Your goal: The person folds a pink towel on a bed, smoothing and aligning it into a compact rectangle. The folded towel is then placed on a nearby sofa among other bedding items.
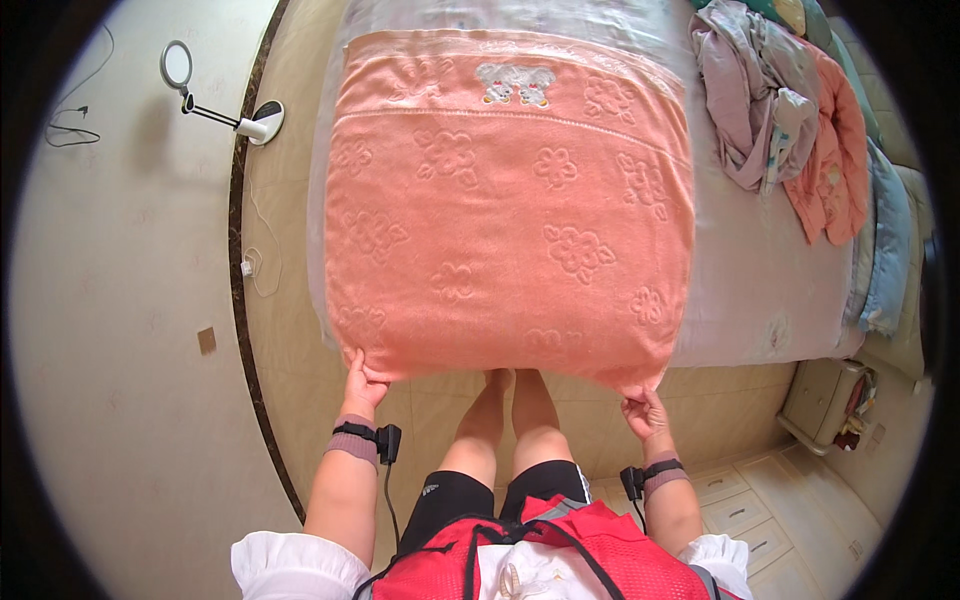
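Note:
A salmon-pink towel point(495, 217) with embossed flowers and two white embroidered animals near its far edge lies spread over the pale bedding of a bed. Its near edge is lifted toward me past the bed's side. My left hand point(365, 384) pinches the near left corner. The near right corner is gripped by my right hand point(645, 412). Between the two hands the edge sags slightly above my legs.
Crumpled lilac clothing point(742, 97) and a pink garment point(832, 142) lie on the bed's right, beside a blue pillow point(889, 247). A bedside cabinet point(819, 397) stands at the right. On the floor at left are a white lamp point(259, 127) and a cable point(279, 266).

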`<state>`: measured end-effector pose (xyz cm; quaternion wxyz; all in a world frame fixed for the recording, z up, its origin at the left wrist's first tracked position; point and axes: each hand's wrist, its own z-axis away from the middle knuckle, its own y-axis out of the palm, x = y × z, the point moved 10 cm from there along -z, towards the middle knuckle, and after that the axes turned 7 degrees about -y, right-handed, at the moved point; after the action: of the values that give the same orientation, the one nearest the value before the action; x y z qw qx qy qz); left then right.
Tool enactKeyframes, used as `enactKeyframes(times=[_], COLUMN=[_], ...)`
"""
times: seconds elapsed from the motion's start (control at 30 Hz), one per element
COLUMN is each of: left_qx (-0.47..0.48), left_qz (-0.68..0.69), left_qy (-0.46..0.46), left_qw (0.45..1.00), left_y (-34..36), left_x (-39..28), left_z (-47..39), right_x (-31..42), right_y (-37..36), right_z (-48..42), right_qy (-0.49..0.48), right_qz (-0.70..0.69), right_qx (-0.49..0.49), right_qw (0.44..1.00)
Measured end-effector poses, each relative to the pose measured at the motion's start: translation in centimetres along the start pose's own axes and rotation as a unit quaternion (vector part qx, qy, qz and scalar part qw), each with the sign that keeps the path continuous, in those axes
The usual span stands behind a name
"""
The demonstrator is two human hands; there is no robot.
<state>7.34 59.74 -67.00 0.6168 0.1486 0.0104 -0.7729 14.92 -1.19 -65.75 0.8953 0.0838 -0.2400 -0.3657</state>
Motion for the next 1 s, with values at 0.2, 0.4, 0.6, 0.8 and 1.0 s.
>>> enactKeyframes(times=[0.2, 0.4, 0.6, 0.8, 1.0], left_qx=[0.005, 0.069, 0.249, 0.351, 0.312], left_qz=[0.003, -0.017, -0.060, -0.059, -0.178], left_qy=[0.004, 0.030, 0.050, 0.119, 0.323], left_qw=[1.000, 0.997, 0.965, 0.927, 0.875], left_y=[-1.3, -0.5, 5.3, 8.4, 11.1], left_x=[-2.0, -4.2, -7.5, -11.4, -14.6], left_z=[1.3, 3.9, 12.3, 18.6, 23.9], right_x=[-2.6, 1.1, 11.0, 17.4, 20.3], right_y=[0.0, 1.7, 11.0, 15.4, 14.2], right_z=[-1.8, 1.2, 10.1, 15.8, 19.1], right_qy=[0.032, -0.001, -0.147, -0.258, -0.358], right_qz=[0.109, 0.015, -0.037, 0.018, 0.072], right_qx=[-0.043, -0.054, 0.126, 0.191, 0.104], right_qw=[0.993, 0.998, 0.980, 0.947, 0.925])
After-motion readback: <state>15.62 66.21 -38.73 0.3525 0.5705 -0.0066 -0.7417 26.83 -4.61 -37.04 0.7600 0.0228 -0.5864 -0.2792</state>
